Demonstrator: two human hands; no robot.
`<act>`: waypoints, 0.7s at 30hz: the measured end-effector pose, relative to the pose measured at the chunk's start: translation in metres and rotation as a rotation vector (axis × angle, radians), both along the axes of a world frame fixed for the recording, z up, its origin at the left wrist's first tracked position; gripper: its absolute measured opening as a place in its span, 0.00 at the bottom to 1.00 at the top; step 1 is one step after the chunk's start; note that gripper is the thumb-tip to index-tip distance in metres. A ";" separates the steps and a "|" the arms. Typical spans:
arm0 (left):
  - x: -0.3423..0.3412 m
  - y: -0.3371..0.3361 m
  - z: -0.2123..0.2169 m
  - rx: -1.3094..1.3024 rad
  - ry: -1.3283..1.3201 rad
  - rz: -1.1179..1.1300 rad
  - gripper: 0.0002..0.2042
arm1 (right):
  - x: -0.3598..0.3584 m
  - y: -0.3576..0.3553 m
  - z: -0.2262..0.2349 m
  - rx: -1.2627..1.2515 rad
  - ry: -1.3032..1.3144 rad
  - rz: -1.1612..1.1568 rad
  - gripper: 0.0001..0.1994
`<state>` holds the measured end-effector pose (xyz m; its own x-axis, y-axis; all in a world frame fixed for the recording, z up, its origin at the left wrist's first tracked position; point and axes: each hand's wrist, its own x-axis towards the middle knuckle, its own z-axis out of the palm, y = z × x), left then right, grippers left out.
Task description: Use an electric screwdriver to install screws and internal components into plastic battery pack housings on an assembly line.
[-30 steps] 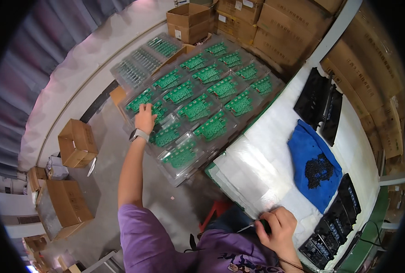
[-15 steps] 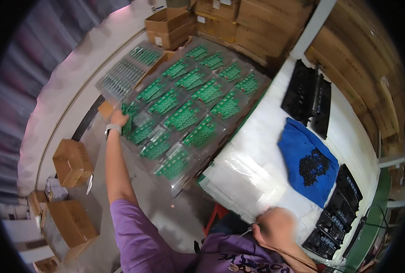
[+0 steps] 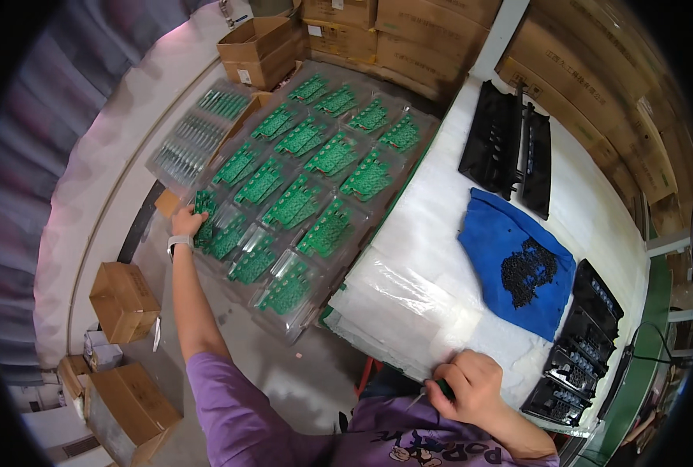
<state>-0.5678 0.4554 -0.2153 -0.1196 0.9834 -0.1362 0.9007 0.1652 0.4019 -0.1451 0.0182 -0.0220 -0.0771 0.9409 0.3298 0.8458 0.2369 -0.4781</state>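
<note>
My left hand (image 3: 188,221) reaches far out to the left, its fingers closed on a green circuit board (image 3: 204,201) at the left edge of the clear plastic trays (image 3: 286,325). Whether it grips one board or more, I cannot tell. Several stacks of similar green boards (image 3: 337,153) lie in the tray pockets. Close to my body, over the near edge of the white-covered table, my right hand (image 3: 471,383) is closed around a screwdriver (image 3: 444,388). Its handle is dark, mostly hidden by the fingers, and a thin shaft points down to the left.
On the white table (image 3: 416,268) lie a blue cloth (image 3: 490,233) with a heap of small black screws (image 3: 527,272), black plastic housings (image 3: 490,132) and another black housing row (image 3: 580,350). Cardboard boxes (image 3: 124,302) stand on the floor at left; stacked cartons (image 3: 432,39) line the back.
The view has shifted slightly, so the trays and table sit further left. My left hand still holds the board, now more upright. My right hand, blurred before, shows clearly with the screwdriver.
</note>
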 end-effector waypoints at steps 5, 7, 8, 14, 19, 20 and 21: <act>0.018 -0.008 0.004 0.196 0.259 -0.239 0.19 | -0.001 -0.001 0.001 -0.008 -0.008 -0.012 0.08; 0.039 -0.020 0.013 0.224 0.203 -0.216 0.19 | -0.001 0.001 0.000 -0.001 -0.011 -0.022 0.08; 0.048 -0.028 0.021 0.253 0.148 -0.187 0.18 | -0.001 0.001 0.001 -0.007 -0.017 -0.023 0.08; 0.085 -0.054 0.058 0.602 -0.250 -0.119 0.19 | -0.001 -0.001 0.003 0.009 -0.014 -0.006 0.08; 0.193 -0.117 0.080 -0.245 -0.605 -0.414 0.19 | 0.002 -0.008 0.002 0.014 -0.040 -0.029 0.08; 0.189 -0.123 0.049 -0.194 -0.616 -0.519 0.20 | -0.002 -0.009 0.003 0.013 -0.032 0.007 0.08; 0.187 -0.124 0.022 -0.143 -0.390 -0.596 0.22 | -0.005 -0.009 0.003 0.007 -0.027 0.035 0.08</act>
<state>-0.3810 0.3312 -0.1932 0.5147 0.8357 -0.1918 0.6495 -0.2340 0.7235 -0.1499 0.0088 -0.0192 -0.1186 0.9352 0.3338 0.8497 0.2695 -0.4532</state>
